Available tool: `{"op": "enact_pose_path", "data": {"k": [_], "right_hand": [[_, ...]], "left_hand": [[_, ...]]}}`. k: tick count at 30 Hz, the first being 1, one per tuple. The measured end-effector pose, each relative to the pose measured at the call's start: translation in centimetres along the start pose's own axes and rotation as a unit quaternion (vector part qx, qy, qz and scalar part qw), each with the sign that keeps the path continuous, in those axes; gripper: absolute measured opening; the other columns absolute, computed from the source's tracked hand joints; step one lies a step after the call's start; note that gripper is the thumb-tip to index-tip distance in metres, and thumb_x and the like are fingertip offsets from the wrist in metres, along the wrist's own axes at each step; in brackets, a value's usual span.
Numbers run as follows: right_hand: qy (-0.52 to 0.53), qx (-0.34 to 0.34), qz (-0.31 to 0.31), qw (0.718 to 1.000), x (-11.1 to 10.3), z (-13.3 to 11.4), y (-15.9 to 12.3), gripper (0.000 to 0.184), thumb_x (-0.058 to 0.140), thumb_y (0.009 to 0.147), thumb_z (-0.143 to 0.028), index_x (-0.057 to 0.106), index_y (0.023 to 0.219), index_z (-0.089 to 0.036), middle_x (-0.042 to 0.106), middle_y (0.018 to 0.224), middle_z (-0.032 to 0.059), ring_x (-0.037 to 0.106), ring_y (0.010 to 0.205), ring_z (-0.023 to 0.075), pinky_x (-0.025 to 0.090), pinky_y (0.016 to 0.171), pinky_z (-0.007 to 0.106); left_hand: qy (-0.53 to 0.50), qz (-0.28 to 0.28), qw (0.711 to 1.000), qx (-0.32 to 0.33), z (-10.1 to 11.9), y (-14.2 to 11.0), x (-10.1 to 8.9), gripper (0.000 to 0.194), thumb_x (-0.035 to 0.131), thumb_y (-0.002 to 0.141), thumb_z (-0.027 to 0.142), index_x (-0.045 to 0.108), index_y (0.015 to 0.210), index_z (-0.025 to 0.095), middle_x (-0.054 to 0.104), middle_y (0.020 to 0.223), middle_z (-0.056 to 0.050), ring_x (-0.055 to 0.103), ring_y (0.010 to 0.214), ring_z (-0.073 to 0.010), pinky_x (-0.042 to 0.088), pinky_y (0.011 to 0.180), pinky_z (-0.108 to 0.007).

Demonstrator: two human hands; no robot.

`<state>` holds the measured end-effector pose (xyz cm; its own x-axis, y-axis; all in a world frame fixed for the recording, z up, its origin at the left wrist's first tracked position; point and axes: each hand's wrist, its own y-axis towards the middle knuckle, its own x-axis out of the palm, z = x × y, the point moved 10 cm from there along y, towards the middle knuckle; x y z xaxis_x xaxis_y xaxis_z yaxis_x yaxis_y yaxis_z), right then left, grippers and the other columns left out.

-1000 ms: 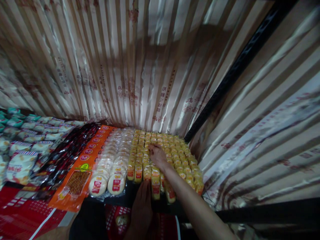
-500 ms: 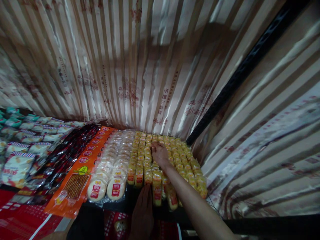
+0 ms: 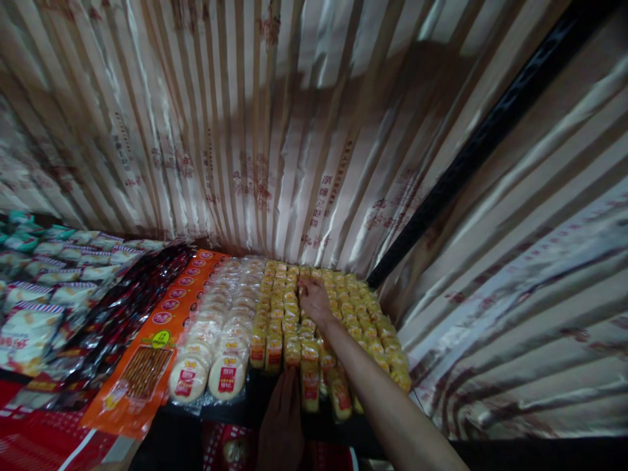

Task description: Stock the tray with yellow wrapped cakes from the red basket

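Note:
Rows of small yellow snack packets [image 3: 353,314] fill the right end of a shelf. My right hand [image 3: 314,297] reaches far into them, palm down, fingers curled and pressing on packets near the back row; whether it grips one I cannot make out. My left hand [image 3: 282,418] rests flat at the shelf's front edge, fingers stretched up against the front packets [image 3: 310,379], holding nothing.
Left of the yellow packets lie rows of round white cakes [image 3: 223,327], orange packs [image 3: 161,327], dark red packs [image 3: 122,307] and white bags [image 3: 34,320]. Striped shiny cloth [image 3: 275,131] hangs behind and to the right. A black bar [image 3: 490,131] runs diagonally.
My right hand has pushed a little further back along the yellow packets. The view has tilted slightly upward. My left hand stays at the front edge.

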<state>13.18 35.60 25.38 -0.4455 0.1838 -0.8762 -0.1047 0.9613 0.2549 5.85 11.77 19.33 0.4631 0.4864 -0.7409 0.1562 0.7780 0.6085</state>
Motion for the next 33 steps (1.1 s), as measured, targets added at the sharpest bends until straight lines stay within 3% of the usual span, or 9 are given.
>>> {"op": "enact_pose_path", "data": {"k": [7,10,14,19,26,33], "right_hand": [[-0.001,-0.022,0.0,1.0,0.5,-0.2,0.8,0.039,0.045,0.076,-0.006,0.066,0.106,-0.019,0.067,0.101,0.0055,0.054,0.105,0.0172,0.041,0.092,0.025],[-0.008,0.003,0.014,1.0,0.4,0.9,1.7,0.04,0.041,0.078,-0.006,0.064,0.109,-0.016,0.066,0.101,0.007,0.055,0.103,0.0175,0.042,0.092,0.028],[-0.013,0.001,0.004,1.0,1.0,1.2,2.8,0.04,0.044,0.075,-0.005,0.064,0.108,-0.016,0.067,0.098,0.0061,0.055,0.101,0.0172,0.042,0.092,0.028],[-0.013,-0.007,-0.012,1.0,1.8,1.0,3.4,0.039,0.047,0.074,-0.005,0.065,0.105,-0.019,0.068,0.097,0.0043,0.055,0.102,0.0173,0.042,0.091,0.027],[-0.029,0.04,-0.001,0.999,1.0,2.7,4.6,0.032,0.043,0.081,-0.014,0.064,0.105,-0.018,0.066,0.099,0.0059,0.054,0.103,0.0184,0.041,0.089,0.027],[-0.021,0.029,-0.005,0.999,2.0,2.5,5.9,0.031,0.051,0.075,-0.012,0.066,0.102,-0.018,0.068,0.096,0.0067,0.054,0.103,0.0208,0.039,0.087,0.028]], "left_hand": [[0.006,0.018,1.0,-0.014,-0.3,-0.3,1.1,0.033,0.05,0.088,0.034,0.051,0.118,0.022,0.05,0.125,-0.009,0.053,0.106,-0.021,0.046,0.089,-0.043],[0.013,0.028,0.999,-0.025,-0.4,-0.6,1.9,0.048,0.045,0.087,0.017,0.037,0.135,0.021,0.047,0.131,-0.011,0.047,0.117,-0.0233,0.042,0.095,-0.042],[0.03,0.047,0.998,-0.037,-0.6,-1.1,2.7,0.073,0.034,0.075,-0.002,0.017,0.143,0.017,0.05,0.131,-0.008,0.043,0.122,-0.0209,0.044,0.095,-0.034],[0.038,0.047,0.998,-0.023,-0.4,-1.1,3.0,0.073,0.034,0.074,-0.001,0.017,0.144,0.015,0.05,0.133,-0.008,0.042,0.123,-0.0213,0.044,0.096,-0.033],[0.041,0.052,0.998,-0.008,-0.3,-0.6,2.0,0.064,0.038,0.083,0.009,0.017,0.143,0.016,0.056,0.126,-0.007,0.047,0.119,-0.0197,0.044,0.094,-0.028],[0.044,0.043,0.998,-0.01,-0.3,-0.4,1.6,0.062,0.038,0.085,0.012,0.017,0.143,0.017,0.057,0.125,-0.006,0.049,0.116,-0.019,0.045,0.092,-0.028]]}}
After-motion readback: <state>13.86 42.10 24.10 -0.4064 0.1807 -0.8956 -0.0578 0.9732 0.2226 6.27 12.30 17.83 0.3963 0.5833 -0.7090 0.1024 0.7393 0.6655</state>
